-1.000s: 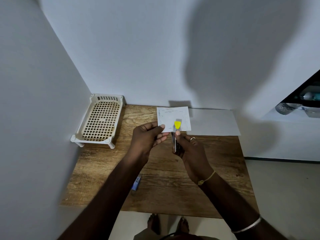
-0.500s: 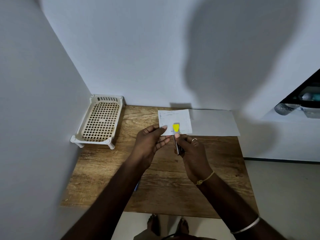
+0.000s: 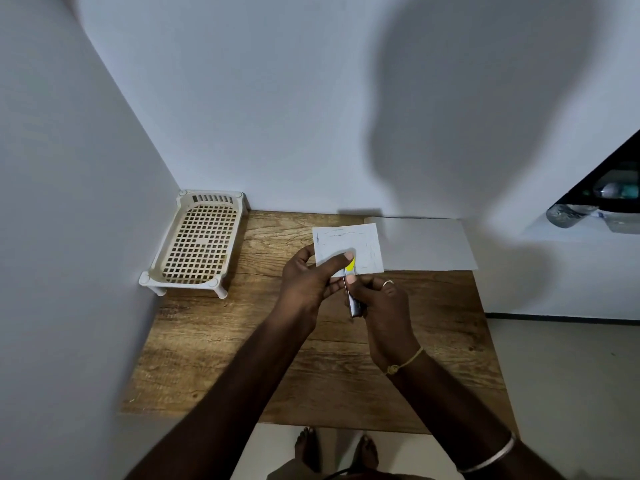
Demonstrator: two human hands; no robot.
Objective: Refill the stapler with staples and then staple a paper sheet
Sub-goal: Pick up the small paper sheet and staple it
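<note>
The wooden counter (image 3: 214, 358) fills the lower middle of the frame, pushed into a corner of pale walls; its near edge runs along the bottom, with bare floor to the right. Most open wood lies at lower left and lower right of the arms.

One small paper sheet (image 3: 360, 245) is held up at frame centre, above the counter's far part. The left hand (image 3: 308, 278) has its grip pinching the sheet's lower left, thumb on top. The right hand (image 3: 377, 299) has its grip wrapped around one stapler (image 3: 353, 299), whose yellow tip (image 3: 351, 265) sits over the sheet's lower edge.

One larger white sheet (image 3: 426, 244) lies flat at the far right edge. One cream slotted tray (image 3: 197, 247) stands on short legs at the far left corner, well apart from the hands.
</note>
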